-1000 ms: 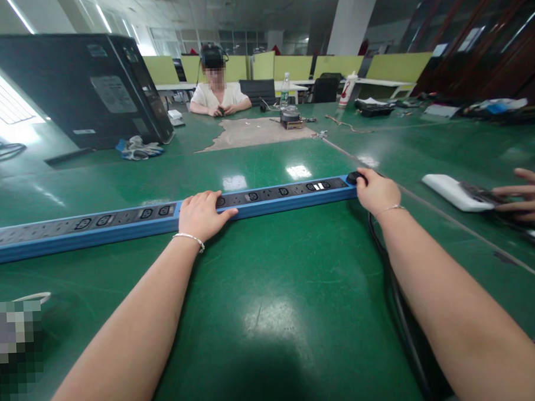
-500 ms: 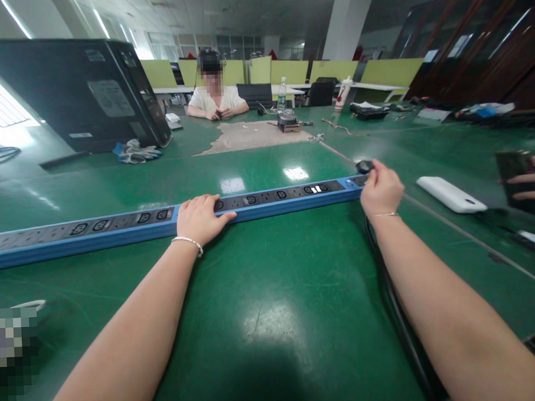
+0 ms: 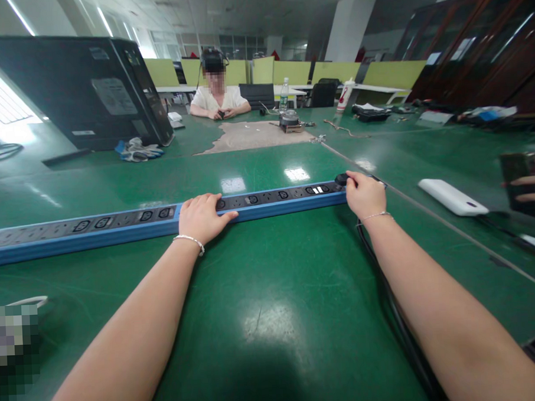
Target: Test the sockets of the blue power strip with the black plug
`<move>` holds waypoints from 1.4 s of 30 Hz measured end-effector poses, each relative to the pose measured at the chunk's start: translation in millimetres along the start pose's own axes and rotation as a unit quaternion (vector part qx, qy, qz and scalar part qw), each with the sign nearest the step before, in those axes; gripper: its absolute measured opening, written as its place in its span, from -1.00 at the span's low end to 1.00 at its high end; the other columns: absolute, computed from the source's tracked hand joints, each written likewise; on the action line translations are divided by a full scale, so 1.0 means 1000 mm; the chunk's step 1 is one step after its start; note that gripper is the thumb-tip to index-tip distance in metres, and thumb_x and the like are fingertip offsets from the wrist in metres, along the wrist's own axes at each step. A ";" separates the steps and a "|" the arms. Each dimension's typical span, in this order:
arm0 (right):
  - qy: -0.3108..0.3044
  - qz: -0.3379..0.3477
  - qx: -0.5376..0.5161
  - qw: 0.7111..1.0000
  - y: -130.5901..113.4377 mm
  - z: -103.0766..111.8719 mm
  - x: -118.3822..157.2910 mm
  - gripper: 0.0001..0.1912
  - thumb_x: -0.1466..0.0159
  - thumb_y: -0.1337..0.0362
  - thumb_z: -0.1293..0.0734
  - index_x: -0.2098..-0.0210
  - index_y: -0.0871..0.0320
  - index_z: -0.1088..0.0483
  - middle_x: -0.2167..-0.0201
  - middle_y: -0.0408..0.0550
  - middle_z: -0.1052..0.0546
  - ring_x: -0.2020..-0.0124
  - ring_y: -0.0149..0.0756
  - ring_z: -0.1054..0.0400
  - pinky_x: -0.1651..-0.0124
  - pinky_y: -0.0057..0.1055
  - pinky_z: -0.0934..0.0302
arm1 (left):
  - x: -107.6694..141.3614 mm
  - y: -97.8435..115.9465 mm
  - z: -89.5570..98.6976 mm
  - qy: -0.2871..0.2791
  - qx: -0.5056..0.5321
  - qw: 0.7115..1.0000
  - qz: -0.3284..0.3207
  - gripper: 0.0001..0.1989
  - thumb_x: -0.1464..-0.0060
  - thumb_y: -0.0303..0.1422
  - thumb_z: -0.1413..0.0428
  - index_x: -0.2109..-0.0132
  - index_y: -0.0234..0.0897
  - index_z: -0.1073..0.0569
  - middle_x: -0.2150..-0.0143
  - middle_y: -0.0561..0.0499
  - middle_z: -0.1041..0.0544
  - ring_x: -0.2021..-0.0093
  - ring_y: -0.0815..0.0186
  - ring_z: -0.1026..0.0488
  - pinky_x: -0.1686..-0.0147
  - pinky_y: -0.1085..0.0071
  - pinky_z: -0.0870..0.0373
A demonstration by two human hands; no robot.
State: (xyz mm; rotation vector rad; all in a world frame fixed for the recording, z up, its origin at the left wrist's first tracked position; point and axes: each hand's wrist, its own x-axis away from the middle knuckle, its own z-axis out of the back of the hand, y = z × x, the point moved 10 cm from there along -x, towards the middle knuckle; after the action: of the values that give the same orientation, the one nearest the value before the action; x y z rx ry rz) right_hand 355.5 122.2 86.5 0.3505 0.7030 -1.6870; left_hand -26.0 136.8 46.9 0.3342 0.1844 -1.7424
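Note:
A long blue power strip [image 3: 259, 208] with a row of black sockets lies across the green table. My left hand [image 3: 202, 217] rests on its middle, the thumb spread from the fingers. Over the strip's right part, my right hand [image 3: 365, 194] pinches a black plug [image 3: 341, 179], which is at or just above the sockets; whether it touches them I cannot tell. From below that hand a black cable [image 3: 389, 290] runs down beside my right forearm.
A dark computer case [image 3: 76, 93] and gloves [image 3: 137, 150] are at the back left. A person [image 3: 219, 99] sits across the table [image 3: 270, 271]. A white device [image 3: 452, 197] lies on the right, near another person's hand [image 3: 533, 187] holding a dark phone-like object.
My right hand has moved left along the strip with the black plug, from the strip's right end toward the sockets. My left hand stays on the strip.

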 end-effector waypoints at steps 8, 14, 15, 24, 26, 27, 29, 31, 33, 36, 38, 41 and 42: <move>-0.028 0.012 -0.007 0.999 0.000 -0.003 -0.002 -0.56 -0.26 0.27 -0.10 -0.02 0.24 -0.43 0.06 0.10 -0.52 0.03 -0.11 -0.39 -0.06 -0.24 -0.20 | 0.000 0.000 -0.001 -0.004 0.005 1.000 -0.002 -0.33 -0.03 0.13 0.09 -0.12 -0.24 -0.35 -0.11 -0.14 -0.43 -0.13 0.07 -0.31 -0.10 0.18 -0.13; -0.042 0.020 0.020 0.999 -0.003 -0.003 -0.003 -0.58 -0.26 0.26 -0.11 -0.01 0.20 -0.43 0.08 0.11 -0.53 0.08 -0.07 -0.40 0.00 -0.18 -0.23 | 0.000 0.002 0.001 0.002 0.006 1.000 -0.008 -0.32 -0.04 0.13 0.10 -0.12 -0.27 -0.36 -0.10 -0.16 -0.43 -0.12 0.06 -0.31 -0.09 0.17 -0.14; -0.043 0.018 0.027 0.999 -0.002 -0.003 -0.004 -0.58 -0.26 0.26 -0.11 -0.01 0.20 -0.43 0.09 0.11 -0.53 0.09 -0.07 -0.40 0.01 -0.18 -0.24 | 0.000 0.002 0.001 0.001 0.006 1.000 -0.009 -0.32 -0.04 0.13 0.10 -0.12 -0.27 -0.35 -0.10 -0.15 -0.43 -0.12 0.06 -0.31 -0.09 0.17 -0.14; -0.091 0.000 0.081 0.993 -0.001 -0.013 -0.004 -0.60 -0.26 0.27 -0.13 0.00 0.17 -0.44 0.19 0.13 -0.56 0.17 -0.10 -0.44 0.08 -0.22 -0.24 | 0.000 0.001 0.000 -0.005 0.006 1.000 -0.004 -0.34 -0.04 0.12 0.08 -0.11 -0.24 -0.36 -0.09 -0.14 -0.44 -0.11 0.06 -0.32 -0.09 0.17 -0.15; -0.085 -0.004 0.085 0.993 -0.002 -0.012 0.000 -0.60 -0.27 0.26 -0.12 -0.01 0.16 -0.43 0.18 0.13 -0.56 0.16 -0.08 -0.44 0.10 -0.21 -0.24 | 0.000 0.001 -0.001 -0.006 0.008 1.000 -0.003 -0.34 -0.04 0.12 0.08 -0.12 -0.24 -0.36 -0.09 -0.14 -0.44 -0.12 0.06 -0.31 -0.09 0.16 -0.14; -0.082 -0.006 0.088 0.993 -0.003 -0.011 0.002 -0.60 -0.27 0.26 -0.11 -0.01 0.16 -0.43 0.17 0.13 -0.55 0.16 -0.07 -0.44 0.11 -0.21 -0.24 | 0.000 0.001 -0.001 -0.006 0.007 1.000 -0.003 -0.33 -0.04 0.12 0.08 -0.12 -0.24 -0.35 -0.10 -0.14 -0.43 -0.12 0.06 -0.31 -0.10 0.16 -0.14; -0.078 -0.012 0.094 0.992 -0.004 -0.011 0.006 -0.60 -0.27 0.25 -0.11 -0.01 0.14 -0.42 0.15 0.14 -0.55 0.17 -0.04 -0.44 0.14 -0.19 -0.25 | 0.001 0.001 0.000 -0.005 0.005 1.000 -0.004 -0.33 -0.04 0.12 0.09 -0.13 -0.25 -0.35 -0.11 -0.14 -0.43 -0.13 0.07 -0.31 -0.10 0.17 -0.13; -0.077 -0.019 0.098 0.992 -0.004 -0.011 0.009 -0.60 -0.27 0.24 -0.10 -0.01 0.12 -0.41 0.13 0.14 -0.54 0.19 -0.03 -0.44 0.17 -0.18 -0.25 | 0.001 0.001 0.000 -0.004 0.002 1.000 -0.004 -0.33 -0.05 0.12 0.09 -0.13 -0.26 -0.34 -0.12 -0.14 -0.42 -0.13 0.08 -0.30 -0.11 0.18 -0.12; -0.074 -0.025 0.093 0.993 -0.004 -0.012 0.011 -0.60 -0.27 0.24 -0.10 -0.01 0.12 -0.40 0.13 0.14 -0.53 0.19 -0.02 -0.43 0.19 -0.18 -0.26 | 0.001 0.001 0.000 -0.005 0.000 1.000 -0.003 -0.32 -0.05 0.12 0.10 -0.14 -0.26 -0.34 -0.11 -0.14 -0.42 -0.13 0.08 -0.30 -0.11 0.19 -0.12; -0.059 -0.032 0.065 0.996 -0.001 -0.014 0.013 -0.60 -0.27 0.24 -0.11 -0.03 0.14 -0.38 0.13 0.14 -0.53 0.18 -0.03 -0.43 0.18 -0.19 -0.26 | 0.001 0.002 0.001 -0.004 -0.003 1.000 -0.006 -0.32 -0.05 0.12 0.09 -0.13 -0.28 -0.35 -0.10 -0.15 -0.44 -0.12 0.08 -0.32 -0.10 0.19 -0.13; -0.033 -0.026 0.038 0.998 0.001 -0.014 0.014 -0.59 -0.27 0.25 -0.10 -0.03 0.17 -0.37 0.10 0.13 -0.53 0.15 -0.05 -0.42 0.14 -0.19 -0.26 | 0.001 0.003 0.001 -0.001 -0.003 1.000 -0.008 -0.32 -0.05 0.12 0.09 -0.12 -0.29 -0.36 -0.09 -0.15 -0.45 -0.11 0.08 -0.32 -0.09 0.19 -0.14; 0.015 0.000 0.002 1.000 0.001 -0.012 0.017 -0.58 -0.28 0.27 -0.08 -0.03 0.22 -0.38 0.04 0.12 -0.50 0.07 -0.09 -0.39 0.05 -0.23 -0.24 | 0.001 0.002 0.002 0.005 -0.002 1.000 -0.008 -0.32 -0.04 0.13 0.09 -0.12 -0.28 -0.36 -0.09 -0.14 -0.45 -0.11 0.08 -0.32 -0.09 0.19 -0.15; 0.026 0.007 -0.005 1.000 0.001 -0.012 0.017 -0.57 -0.28 0.27 -0.07 -0.02 0.23 -0.39 0.04 0.12 -0.50 0.05 -0.11 -0.38 0.03 -0.24 -0.23 | 0.001 0.002 0.002 0.006 -0.002 1.000 -0.007 -0.32 -0.04 0.13 0.09 -0.11 -0.28 -0.36 -0.09 -0.14 -0.45 -0.11 0.08 -0.32 -0.09 0.19 -0.15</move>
State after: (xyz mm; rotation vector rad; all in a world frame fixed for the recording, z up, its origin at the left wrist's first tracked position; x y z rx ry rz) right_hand 350.4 115.9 67.0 0.3923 0.7457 -1.6655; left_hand -24.5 135.1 48.8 0.3408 0.1983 -1.7550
